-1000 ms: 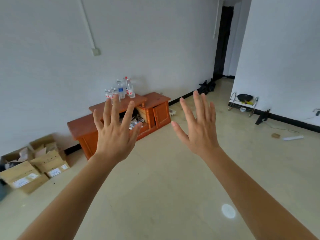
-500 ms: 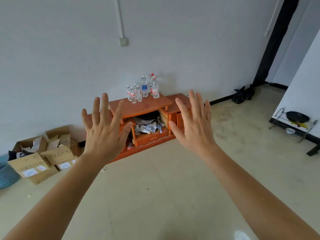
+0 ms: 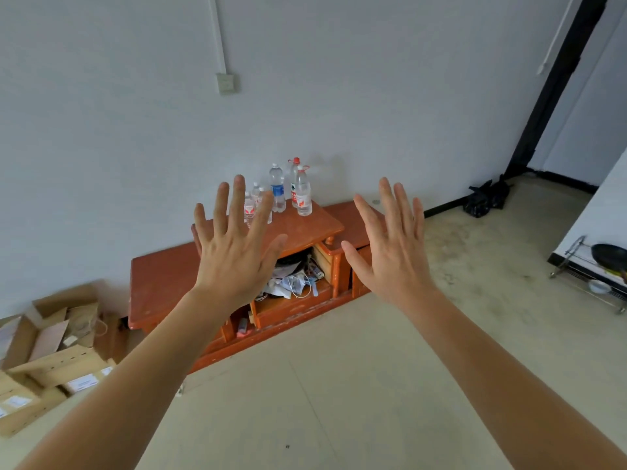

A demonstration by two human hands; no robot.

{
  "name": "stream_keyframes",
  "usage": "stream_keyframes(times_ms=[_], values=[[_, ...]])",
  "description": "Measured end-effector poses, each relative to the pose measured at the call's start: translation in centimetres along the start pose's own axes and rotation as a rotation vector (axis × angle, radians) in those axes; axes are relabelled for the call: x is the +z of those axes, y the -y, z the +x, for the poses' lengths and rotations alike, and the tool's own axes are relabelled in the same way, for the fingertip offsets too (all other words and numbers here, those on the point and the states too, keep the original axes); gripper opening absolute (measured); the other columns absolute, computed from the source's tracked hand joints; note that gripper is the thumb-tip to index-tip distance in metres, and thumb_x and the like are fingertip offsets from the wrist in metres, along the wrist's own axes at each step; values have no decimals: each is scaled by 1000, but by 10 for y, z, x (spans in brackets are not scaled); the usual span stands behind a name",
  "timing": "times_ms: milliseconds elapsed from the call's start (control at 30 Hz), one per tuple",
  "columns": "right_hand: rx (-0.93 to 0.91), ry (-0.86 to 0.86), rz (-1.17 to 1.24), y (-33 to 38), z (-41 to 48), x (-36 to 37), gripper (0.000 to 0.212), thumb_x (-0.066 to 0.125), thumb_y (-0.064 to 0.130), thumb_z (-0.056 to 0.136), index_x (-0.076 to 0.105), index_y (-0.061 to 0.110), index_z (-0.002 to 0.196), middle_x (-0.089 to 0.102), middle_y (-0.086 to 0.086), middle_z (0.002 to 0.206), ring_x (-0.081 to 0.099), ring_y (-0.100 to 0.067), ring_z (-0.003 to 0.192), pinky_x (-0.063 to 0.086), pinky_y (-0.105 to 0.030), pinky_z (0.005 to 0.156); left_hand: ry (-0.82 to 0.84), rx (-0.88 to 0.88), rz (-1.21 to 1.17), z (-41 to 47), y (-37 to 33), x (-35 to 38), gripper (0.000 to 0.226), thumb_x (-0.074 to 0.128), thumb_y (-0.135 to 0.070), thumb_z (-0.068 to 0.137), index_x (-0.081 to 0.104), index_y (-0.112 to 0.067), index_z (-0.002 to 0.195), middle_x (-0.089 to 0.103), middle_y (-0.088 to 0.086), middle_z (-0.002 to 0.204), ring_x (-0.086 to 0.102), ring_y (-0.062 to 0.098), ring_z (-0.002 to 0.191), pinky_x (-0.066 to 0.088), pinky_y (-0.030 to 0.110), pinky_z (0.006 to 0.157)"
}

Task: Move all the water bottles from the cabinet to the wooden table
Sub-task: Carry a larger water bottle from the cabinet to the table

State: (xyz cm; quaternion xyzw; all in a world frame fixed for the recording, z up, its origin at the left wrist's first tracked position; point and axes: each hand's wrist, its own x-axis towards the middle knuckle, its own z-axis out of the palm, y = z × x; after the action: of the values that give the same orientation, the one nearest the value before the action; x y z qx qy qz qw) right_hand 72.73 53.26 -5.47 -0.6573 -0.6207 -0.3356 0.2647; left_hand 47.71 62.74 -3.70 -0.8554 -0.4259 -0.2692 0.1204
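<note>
Five bottles (image 3: pixel 303 195), perhaps six, upright on cabinet (image 3: pixel 163 279); left hand (image 3: pixel 234 262), right hand (image 3: pixel 393 262) splayed, empty.

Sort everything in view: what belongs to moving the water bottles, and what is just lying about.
Job: water bottles on top of the cabinet; left hand and right hand, both open, holding nothing.
Lying about: cardboard boxes; black bags; wire rack with a pan; clutter in the cabinet's open compartment.
</note>
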Motion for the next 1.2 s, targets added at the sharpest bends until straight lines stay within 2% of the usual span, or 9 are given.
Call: stream_keyframes(times_ms=[200, 367, 467, 533, 700, 833, 933, 1100, 1200], values=[[43, -16, -10, -79, 53, 127, 73, 54, 52, 99, 33, 15, 159, 15, -23, 168, 12, -41, 156, 14, -62, 124, 58, 21, -6, 117, 9, 111, 70, 14, -63, 102, 4, -28, 162, -11, 11, 168, -9, 34, 155, 2, 63, 120], [98, 75, -2, -162, 130, 238, 75, 46, 57, 101, 24, 18, 162, 7, -21, 170, 6, -39, 157, 12, -61, 124, 177, -19, 19, 237, 15, 205, 79, -4, -70, 95, -3, -28, 161, -13, 11, 168, -7, 34, 155, 4, 64, 120], [70, 132, 12, -199, 178, 292, 75, 40, 59, 102, 20, 20, 163, 4, -21, 170, 6, -40, 157, 12, -61, 125, 223, -68, 48, 288, 28, 246, 76, 1, -69, 96, -12, -30, 159, -17, 9, 168, -11, 32, 155, 3, 63, 122], [71, 180, 28, -219, 209, 334, 74, 41, 58, 103, 19, 20, 163, 4, -21, 170, 6, -40, 157, 10, -60, 125, 242, -108, 46, 322, 38, 275, 75, 5, -69, 97, -9, -30, 160, -15, 9, 168, -11, 32, 155, 1, 62, 121], [45, 288, 69, -240, 247, 430, 76, 43, 59, 101, 19, 21, 163, 3, -19, 170, 6, -40, 157, 10, -61, 125, 293, -164, 61, 380, 71, 345, 84, -10, -72, 91, -3, -26, 162, -12, 9, 169, -10, 31, 155, 0, 60, 121], [44, 421, 67, -252, 268, 522, 78, 45, 59, 101, 16, 21, 163, 2, -20, 170, 7, -41, 156, 9, -59, 124, 383, -243, 64, 419, 108, 423, 92, -21, -73, 86, -2, -24, 162, -10, 10, 169, -6, 32, 156, 6, 61, 122], [60, 493, 79, -255, 286, 588, 79, 45, 59, 100, 16, 20, 162, 4, -20, 170, 9, -41, 156, 14, -61, 124, 442, -254, 63, 444, 138, 481, 86, -18, -71, 90, -5, -23, 161, -8, 12, 169, -4, 33, 156, 10, 63, 121], [48, 609, 91, -260, 339, 684, 81, 45, 60, 98, 15, 20, 162, 6, -20, 170, 12, -41, 156, 23, -63, 121, 505, -266, 31, 506, 183, 552, 80, -16, -70, 90, -16, -28, 158, -18, 8, 168, -15, 30, 155, 1, 61, 123], [26, 624, 96, -263, 373, 730, 79, 32, 65, 99, 13, 21, 162, 5, -20, 170, 14, -42, 155, 19, -59, 123, 525, -241, 5, 546, 206, 589, 83, -11, -70, 89, -11, -26, 159, -16, 8, 168, -15, 30, 155, -4, 58, 122]])
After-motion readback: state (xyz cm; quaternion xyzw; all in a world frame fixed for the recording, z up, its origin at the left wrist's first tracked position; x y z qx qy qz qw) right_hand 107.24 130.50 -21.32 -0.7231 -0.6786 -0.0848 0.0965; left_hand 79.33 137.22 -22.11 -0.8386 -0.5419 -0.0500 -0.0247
